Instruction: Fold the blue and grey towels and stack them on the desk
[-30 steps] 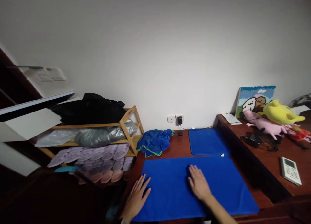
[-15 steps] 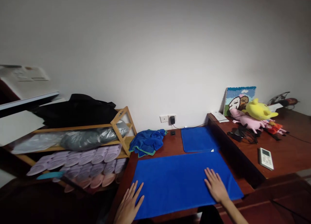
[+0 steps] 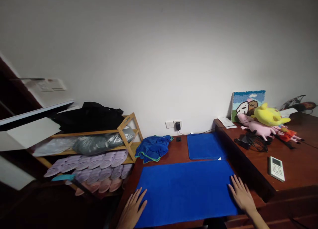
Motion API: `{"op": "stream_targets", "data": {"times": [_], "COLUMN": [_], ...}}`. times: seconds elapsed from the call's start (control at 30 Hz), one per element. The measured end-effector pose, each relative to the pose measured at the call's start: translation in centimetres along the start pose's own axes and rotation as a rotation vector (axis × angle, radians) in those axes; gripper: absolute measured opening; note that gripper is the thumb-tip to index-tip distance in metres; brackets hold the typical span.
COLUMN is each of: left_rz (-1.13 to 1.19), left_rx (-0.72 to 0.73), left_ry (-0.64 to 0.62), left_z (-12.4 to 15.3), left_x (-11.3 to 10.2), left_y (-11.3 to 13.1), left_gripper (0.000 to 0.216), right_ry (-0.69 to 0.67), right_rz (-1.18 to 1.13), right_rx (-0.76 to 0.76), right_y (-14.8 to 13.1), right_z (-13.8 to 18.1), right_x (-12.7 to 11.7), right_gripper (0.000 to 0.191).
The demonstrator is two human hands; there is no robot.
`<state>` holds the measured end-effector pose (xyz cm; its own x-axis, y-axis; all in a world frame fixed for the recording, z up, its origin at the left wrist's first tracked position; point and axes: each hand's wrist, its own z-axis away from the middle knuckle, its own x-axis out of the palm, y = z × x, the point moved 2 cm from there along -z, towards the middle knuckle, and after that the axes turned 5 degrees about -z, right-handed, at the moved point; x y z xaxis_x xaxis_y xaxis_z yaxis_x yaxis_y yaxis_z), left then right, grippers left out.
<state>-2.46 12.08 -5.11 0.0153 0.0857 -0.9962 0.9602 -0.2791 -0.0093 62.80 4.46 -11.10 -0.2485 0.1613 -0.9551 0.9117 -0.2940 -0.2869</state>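
Note:
A large blue cloth (image 3: 186, 192) lies spread flat on the reddish-brown wooden desk. My left hand (image 3: 132, 207) rests at its left edge, fingers extended and partly on the fabric. At the opposite side, my right hand (image 3: 240, 194) lies open with spread fingers over the right edge. Neither hand grips anything. Behind the spread cloth is a smaller folded blue cloth (image 3: 206, 146) with a white tag near its front edge. A crumpled blue cloth (image 3: 154, 148) with green trim sits at the back left of the desk.
A wooden rack (image 3: 126, 133) with slippers (image 3: 96, 162) and a black bag (image 3: 90, 118) stands left. On the raised surface at right are plush toys (image 3: 268, 114), a white remote (image 3: 276, 168), a cable (image 3: 257, 143) and a dog picture (image 3: 248, 103). A plug (image 3: 178, 125) sits in the wall socket.
My right hand has slid rightward across the spread cloth to its right edge, and the right part looks smoother. My left hand stays at the left edge. The view has shifted slightly.

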Motion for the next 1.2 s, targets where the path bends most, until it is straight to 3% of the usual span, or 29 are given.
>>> {"op": "stream_targets", "data": {"times": [0.17,0.27,0.37,0.57,0.77,0.9,1.0,1.07,1.13,1.2], "left_rz": [0.027,0.037,0.036,0.015,-0.025,0.000,0.028,0.029,0.028,0.028], "left_rx": [-0.013,-0.034,-0.111,-0.188,-0.215,-0.138,-0.137,-0.153,-0.150,-0.140], "left_ry": [0.117,0.099,0.038,0.018,0.015,0.081,0.061,0.042,0.035,0.035], "left_z": [-3.2,-6.1,-8.3,-9.5,-9.8,-11.1,-12.2,-12.7,-12.9,-13.0], "left_x": [-0.5,-0.6,0.1,1.5,0.7,0.9,1.5,1.8,1.9,2.0], "left_y": [1.2,2.0,1.7,0.7,1.2,1.2,0.8,0.4,0.1,-0.1], "left_gripper": [0.054,0.055,0.056,0.059,0.057,0.057,0.059,0.061,0.062,0.062], "right_ry": [-0.015,-0.084,-0.156,-0.156,-0.150,-0.169,-0.269,-0.310,-0.297,-0.263], "right_rz": [-0.064,-0.101,-0.075,-0.026,-0.018,-0.085,-0.142,-0.157,-0.162,-0.138], "right_rx": [-0.155,-0.247,-0.215,-0.189,-0.193,-0.344,-0.431,-0.444,-0.439,-0.390], "right_y": [-10.2,-16.4,-19.7,-19.8,-19.7,-24.2,-28.4,-29.6,-28.9,-26.2], "right_z": [-1.6,-3.3,-5.0,-6.6,-6.4,-6.4,-6.3,-6.4,-6.6,-7.1], "right_x": [-1.3,-0.9,0.3,2.2,1.5,0.3,0.5,1.0,1.3,1.3], "right_gripper": [0.071,0.063,0.061,0.062,0.065,0.068,0.069,0.069,0.067,0.066]}}
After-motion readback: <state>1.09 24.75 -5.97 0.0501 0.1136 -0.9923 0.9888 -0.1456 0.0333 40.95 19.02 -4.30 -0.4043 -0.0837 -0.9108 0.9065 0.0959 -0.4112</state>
